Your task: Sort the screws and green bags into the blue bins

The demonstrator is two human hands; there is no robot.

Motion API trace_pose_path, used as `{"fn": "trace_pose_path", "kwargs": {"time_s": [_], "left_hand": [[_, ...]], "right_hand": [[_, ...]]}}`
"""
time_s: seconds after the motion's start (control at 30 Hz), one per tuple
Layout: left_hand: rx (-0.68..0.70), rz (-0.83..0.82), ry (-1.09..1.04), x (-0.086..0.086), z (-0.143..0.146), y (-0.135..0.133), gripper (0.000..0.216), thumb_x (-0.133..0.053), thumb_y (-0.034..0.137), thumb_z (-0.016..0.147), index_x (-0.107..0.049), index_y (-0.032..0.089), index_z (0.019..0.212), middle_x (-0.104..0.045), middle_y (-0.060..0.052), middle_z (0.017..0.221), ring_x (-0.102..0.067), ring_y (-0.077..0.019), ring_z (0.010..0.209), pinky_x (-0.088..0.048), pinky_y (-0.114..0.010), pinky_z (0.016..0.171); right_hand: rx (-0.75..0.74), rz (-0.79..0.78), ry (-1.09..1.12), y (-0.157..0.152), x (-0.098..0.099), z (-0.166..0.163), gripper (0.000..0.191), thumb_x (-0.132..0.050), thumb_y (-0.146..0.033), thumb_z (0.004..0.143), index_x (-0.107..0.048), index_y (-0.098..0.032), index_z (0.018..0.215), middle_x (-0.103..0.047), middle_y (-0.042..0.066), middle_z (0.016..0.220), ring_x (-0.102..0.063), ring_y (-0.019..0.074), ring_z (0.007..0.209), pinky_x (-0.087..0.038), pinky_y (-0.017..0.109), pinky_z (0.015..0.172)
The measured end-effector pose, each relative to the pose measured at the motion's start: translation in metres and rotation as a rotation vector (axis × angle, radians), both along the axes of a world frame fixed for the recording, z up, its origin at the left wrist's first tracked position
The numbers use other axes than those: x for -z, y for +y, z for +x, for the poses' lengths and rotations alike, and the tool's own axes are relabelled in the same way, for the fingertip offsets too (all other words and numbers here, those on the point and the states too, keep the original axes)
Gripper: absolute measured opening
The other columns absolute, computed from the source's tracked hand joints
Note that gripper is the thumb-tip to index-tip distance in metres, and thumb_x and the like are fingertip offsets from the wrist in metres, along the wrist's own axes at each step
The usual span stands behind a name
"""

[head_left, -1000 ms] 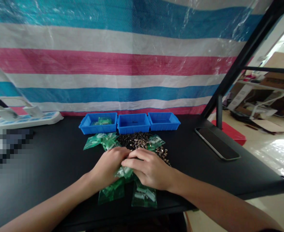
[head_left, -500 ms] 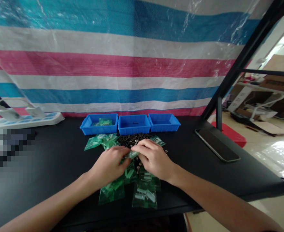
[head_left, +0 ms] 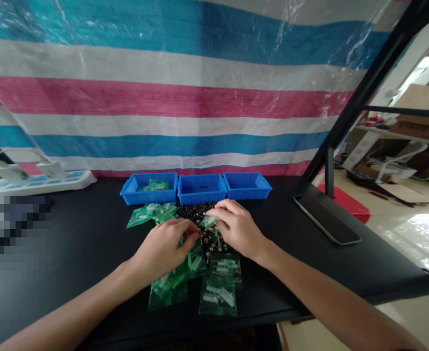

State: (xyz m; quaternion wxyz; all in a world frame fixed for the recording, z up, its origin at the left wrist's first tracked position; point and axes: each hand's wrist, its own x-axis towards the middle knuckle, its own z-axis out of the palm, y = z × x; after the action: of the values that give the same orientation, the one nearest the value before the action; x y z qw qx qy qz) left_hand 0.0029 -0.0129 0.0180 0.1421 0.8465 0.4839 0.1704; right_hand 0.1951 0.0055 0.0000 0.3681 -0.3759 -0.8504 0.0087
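My right hand (head_left: 239,230) grips a small, pale green plastic bag (head_left: 209,223) between thumb and fingers, above the pile of screws. To its left, my left hand (head_left: 170,243) is closed, thumb and fingertips drawn together beside the silver screws (head_left: 219,243). Whatever those fingertips hold is too small to make out. Dark screws (head_left: 194,211) lie heaped just behind both hands. Green bags (head_left: 168,290) lie close to my left wrist, partly under the hand. Nearer the table edge are clear-green bags (head_left: 217,295) with pale plugs inside.
Three blue bins stand in a row at the back: the left bin (head_left: 148,196) holds green bags, beside the middle bin (head_left: 202,195) and right bin (head_left: 248,187). A phone (head_left: 327,219) lies at right, a power strip (head_left: 79,180) at left. More green bags (head_left: 154,212) sit before the left bin.
My hands, together at the small bag before, are now apart. The right hand has moved slightly up and right with the bag, and more silver screws show between the hands.
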Motion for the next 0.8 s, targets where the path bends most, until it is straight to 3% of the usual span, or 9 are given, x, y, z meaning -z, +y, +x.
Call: {"fn": "trace_pose_path", "kwargs": {"time_s": [0.23, 0.37, 0.53, 0.6, 0.73, 0.8], "left_hand": [[0.016, -0.033, -0.067, 0.0, 0.001, 0.0, 0.024, -0.042, 0.03, 0.084, -0.058, 0.019, 0.098, -0.066, -0.004, 0.086, -0.06, -0.02, 0.084, -0.044, -0.029, 0.071], [0.089, -0.132, -0.165, 0.001, 0.001, 0.002, 0.02, -0.042, 0.03, 0.084, -0.057, 0.017, 0.088, -0.064, -0.002, 0.082, -0.059, -0.0169, 0.077, -0.043, -0.026, 0.068], [0.12, -0.293, -0.381, 0.004, -0.001, 0.007, 0.021, -0.043, 0.034, 0.084, -0.049, 0.016, 0.075, -0.053, 0.002, 0.067, -0.05, -0.0124, 0.064, -0.04, -0.023, 0.058], [0.114, -0.296, -0.478, 0.006, -0.001, 0.009, 0.021, -0.044, 0.034, 0.083, -0.045, 0.017, 0.071, -0.046, 0.004, 0.063, -0.045, -0.0105, 0.059, -0.037, -0.022, 0.054], [0.034, -0.177, -0.518, 0.007, -0.002, 0.009, 0.019, -0.044, 0.032, 0.083, -0.042, 0.017, 0.071, -0.04, 0.005, 0.06, -0.04, -0.0096, 0.055, -0.034, -0.021, 0.051], [-0.009, -0.109, -0.483, 0.006, -0.002, 0.008, 0.017, -0.044, 0.03, 0.083, -0.043, 0.018, 0.072, -0.042, 0.005, 0.059, -0.042, -0.01, 0.055, -0.035, -0.022, 0.052]], "right_hand": [[-0.19, -0.029, 0.065, -0.004, 0.002, -0.003, 0.037, -0.043, 0.001, 0.072, -0.065, -0.02, 0.093, -0.045, 0.009, 0.111, -0.049, 0.0184, 0.103, -0.045, 0.036, 0.088], [-0.288, -0.038, 0.086, -0.011, 0.0, -0.006, 0.038, -0.041, 0.002, 0.071, -0.066, -0.019, 0.091, -0.045, 0.01, 0.11, -0.051, 0.0173, 0.1, -0.046, 0.033, 0.085], [-0.261, -0.091, 0.171, -0.015, -0.003, -0.008, 0.043, -0.039, 0.004, 0.068, -0.064, -0.019, 0.094, -0.05, 0.009, 0.112, -0.051, 0.0183, 0.105, -0.044, 0.034, 0.087], [-0.249, -0.211, 0.284, -0.016, -0.003, -0.011, 0.046, -0.038, 0.003, 0.07, -0.058, -0.019, 0.104, -0.055, 0.009, 0.11, -0.053, 0.0177, 0.103, -0.044, 0.034, 0.088], [-0.243, -0.667, 0.662, -0.016, -0.002, -0.016, 0.06, -0.039, 0.0, 0.073, -0.028, -0.022, 0.128, -0.061, 0.007, 0.101, -0.061, 0.0135, 0.083, -0.049, 0.031, 0.077], [-0.303, -0.831, 0.759, -0.017, -0.002, -0.017, 0.058, -0.043, -0.003, 0.073, -0.029, -0.021, 0.126, -0.062, 0.005, 0.097, -0.061, 0.0126, 0.078, -0.049, 0.031, 0.077]]}}
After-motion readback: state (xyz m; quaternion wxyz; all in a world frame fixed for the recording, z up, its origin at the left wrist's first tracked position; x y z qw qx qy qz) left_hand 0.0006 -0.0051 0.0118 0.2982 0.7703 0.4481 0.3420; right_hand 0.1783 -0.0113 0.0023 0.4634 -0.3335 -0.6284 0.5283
